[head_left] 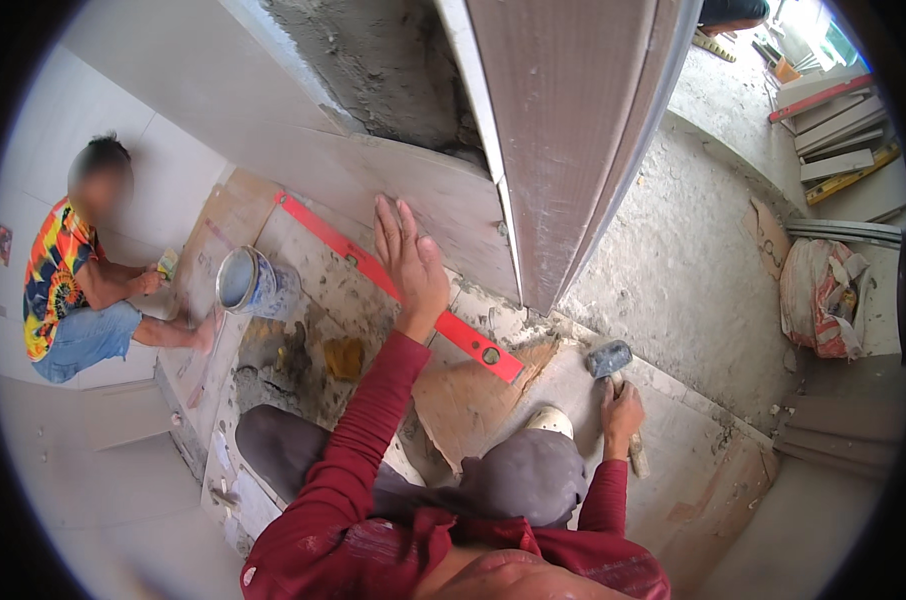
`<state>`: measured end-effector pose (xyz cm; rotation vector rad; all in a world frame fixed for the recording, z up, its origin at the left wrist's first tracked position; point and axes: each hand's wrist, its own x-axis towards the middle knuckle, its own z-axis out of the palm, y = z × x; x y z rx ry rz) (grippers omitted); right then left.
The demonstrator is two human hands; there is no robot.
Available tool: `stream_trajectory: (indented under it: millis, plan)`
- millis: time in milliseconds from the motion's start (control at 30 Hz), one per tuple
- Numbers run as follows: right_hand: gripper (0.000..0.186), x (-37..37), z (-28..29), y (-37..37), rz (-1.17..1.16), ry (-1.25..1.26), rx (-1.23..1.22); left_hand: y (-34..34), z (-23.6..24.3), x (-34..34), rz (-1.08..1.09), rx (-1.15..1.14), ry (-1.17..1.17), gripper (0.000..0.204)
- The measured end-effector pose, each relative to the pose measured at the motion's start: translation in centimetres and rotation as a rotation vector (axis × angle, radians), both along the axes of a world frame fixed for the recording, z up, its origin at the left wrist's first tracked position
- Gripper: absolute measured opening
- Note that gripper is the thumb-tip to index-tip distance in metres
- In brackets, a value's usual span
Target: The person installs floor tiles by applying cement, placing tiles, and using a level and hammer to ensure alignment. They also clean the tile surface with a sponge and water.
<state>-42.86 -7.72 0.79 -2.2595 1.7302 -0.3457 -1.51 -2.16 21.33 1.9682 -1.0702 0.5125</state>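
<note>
My left hand (413, 265) is raised with fingers stretched out, over or against the large tile panel (348, 165) on the wall; contact is unclear. Behind it a red spirit level (473, 345) lies diagonally along the floor near the panel's foot. In my right hand (621, 418) is the wooden handle of a rubber mallet (610, 358), its dark head toward the doorway. Below the level, a torn piece of cardboard (478, 400) lies by my bent knees.
A person (78, 290) in a tie-dye shirt squats at left beside a bucket (238, 278). A yellow cloth (343, 355) lies on the floor. A door frame (543, 130) divides the view. At right are a sack (813, 295) and stacked strips (838, 130), with someone's leg at top.
</note>
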Motion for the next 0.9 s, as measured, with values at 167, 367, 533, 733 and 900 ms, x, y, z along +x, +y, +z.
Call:
stream_trajectory:
  millis: [167,367,533,733,900]
  plan:
    - [0.042,2.3,2.3,-0.3,0.05,-0.087,-0.422,2.9,-10.2,5.5,0.275,-0.072,0.273,0.059]
    - [0.063,16.4,7.2,2.9,0.675,-0.336,-0.091,7.0,-21.5,9.8,0.775,0.268,0.943,0.057]
    - [0.069,22.8,4.1,4.9,0.893,-0.104,0.093,11.2,-23.7,16.9,0.357,-0.486,1.217,0.035]
    - [0.06,19.7,15.5,2.8,0.675,-0.31,0.053,6.2,-16.0,12.8,0.225,-0.693,1.276,0.024]
    - [0.072,21.0,21.9,0.8,0.646,-0.587,-0.122,2.9,-5.0,16.7,0.185,-0.878,1.154,0.02]
